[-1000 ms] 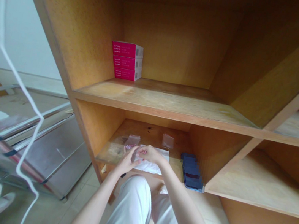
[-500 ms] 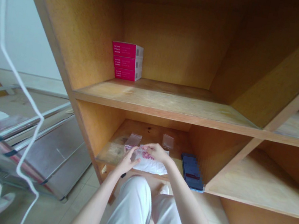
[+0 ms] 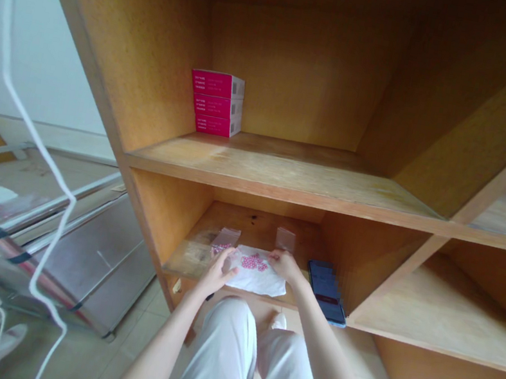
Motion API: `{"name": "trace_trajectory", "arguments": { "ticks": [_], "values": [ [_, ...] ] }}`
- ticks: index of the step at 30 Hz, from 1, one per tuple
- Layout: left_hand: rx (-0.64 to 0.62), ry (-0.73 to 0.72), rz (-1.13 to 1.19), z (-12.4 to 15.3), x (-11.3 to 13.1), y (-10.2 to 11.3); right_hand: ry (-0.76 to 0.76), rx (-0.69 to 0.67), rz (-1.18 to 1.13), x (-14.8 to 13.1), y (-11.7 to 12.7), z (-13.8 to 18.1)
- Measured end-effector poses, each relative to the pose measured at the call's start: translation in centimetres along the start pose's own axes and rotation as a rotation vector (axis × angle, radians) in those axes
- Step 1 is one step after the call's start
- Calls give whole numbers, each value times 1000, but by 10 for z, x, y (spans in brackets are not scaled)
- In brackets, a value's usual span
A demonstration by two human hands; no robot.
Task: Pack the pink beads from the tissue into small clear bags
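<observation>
Shelf unit: orange-brown wooden shelf unit (image 3: 278,181), its lower compartment directly ahead of both grips.
Arms: bare forearms (image 3: 161,346) reach forward, angling inward.
Packet: flat white packet with pink print (image 3: 253,276), lying between the grips.
Left grip (image 3: 217,275): open, fingers spread, touching the packet's left edge, holding nothing.
Right grip (image 3: 283,265): fingers curled on the packet's far corner; pinching or not, cannot tell.
Nearby: dark blue smartphone (image 3: 325,292) right of right grip; small clear plastic bags (image 3: 285,240) just ahead.

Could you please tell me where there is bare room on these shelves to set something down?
The upper wooden shelf has bare wood right of the stacked magenta cardboard boxes. The lower compartment is crowded by the left hand, right hand, a white pink-printed sheet, clear plastic bags and a dark smartphone.
</observation>
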State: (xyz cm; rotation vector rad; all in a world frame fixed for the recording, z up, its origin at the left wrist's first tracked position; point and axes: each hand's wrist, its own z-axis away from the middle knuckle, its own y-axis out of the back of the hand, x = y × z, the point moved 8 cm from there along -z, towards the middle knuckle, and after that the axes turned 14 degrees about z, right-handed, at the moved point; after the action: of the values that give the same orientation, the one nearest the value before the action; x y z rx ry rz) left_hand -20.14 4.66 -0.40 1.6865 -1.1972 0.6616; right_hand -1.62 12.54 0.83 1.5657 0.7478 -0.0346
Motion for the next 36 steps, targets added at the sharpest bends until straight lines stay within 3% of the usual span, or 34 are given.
{"name": "trace_trajectory", "arguments": {
  "ticks": [6,17,22,26,32,36],
  "values": [
    [7,-17,-44,0,1,-2,7,-109,21,6,-18,5],
    [-36,6,-27,-3,2,-5,11,-46,90,7,-23,8],
    [-27,25,-48,-2,-3,-6,-3,-15,96,6,-19,12],
    [-17,31,-58,-1,-4,-4,-17,36,-5,1,-1,14],
    [-21,13,-68,-2,3,-5,-5,268,-310,-35,40,14],
    [-13,25,-69,-1,1,-4,131,226,-321,-78,37,12]
  ]
}}
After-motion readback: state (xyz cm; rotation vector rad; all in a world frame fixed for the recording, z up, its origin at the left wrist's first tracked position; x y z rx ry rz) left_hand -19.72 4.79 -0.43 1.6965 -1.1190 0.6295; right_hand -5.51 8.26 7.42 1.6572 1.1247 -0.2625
